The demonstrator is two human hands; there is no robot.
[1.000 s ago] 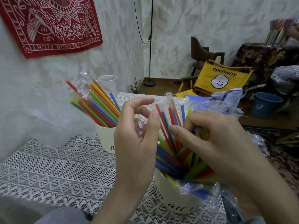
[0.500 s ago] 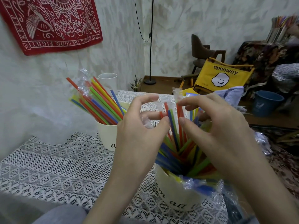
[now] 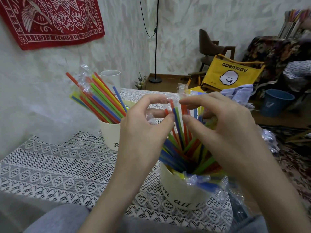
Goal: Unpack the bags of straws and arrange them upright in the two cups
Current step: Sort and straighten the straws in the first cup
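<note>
Head view: the lace tablecloth (image 3: 55, 167) fills the lower left of the frame, and both cups stand on it. The far cup (image 3: 110, 132), centre left, holds a fan of straws (image 3: 101, 100) leaning up and to the left, some with clear wrap crumpled on their upper ends. The near cup (image 3: 183, 194), lower centre right, holds the second bunch of straws (image 3: 180, 132); their long axis runs from the cup mouth up toward the middle of the frame, nearly upright and splayed. A clear plastic bag (image 3: 208, 182) drapes over the near cup's right rim, with more crumpled plastic (image 3: 269, 140) at the right edge.

The two hands meet directly above the near cup, at the straw tips. The left hand (image 3: 143, 130) has thumb and forefinger curled in, pinching the wrapped top of a red straw (image 3: 171, 103). The right hand (image 3: 222, 125) pinches a twist of clear wrapper (image 3: 182, 88) just beside it, at upper centre; whether it also grips a straw under the film is hard to tell. The hands are close, almost touching, with the straw tops between them.

The next move likely turns on pulling the film up and off along the straws' axis, while the left hand steadies the bunch. A smaller white cup (image 3: 111, 78) stands behind the far one.
</note>
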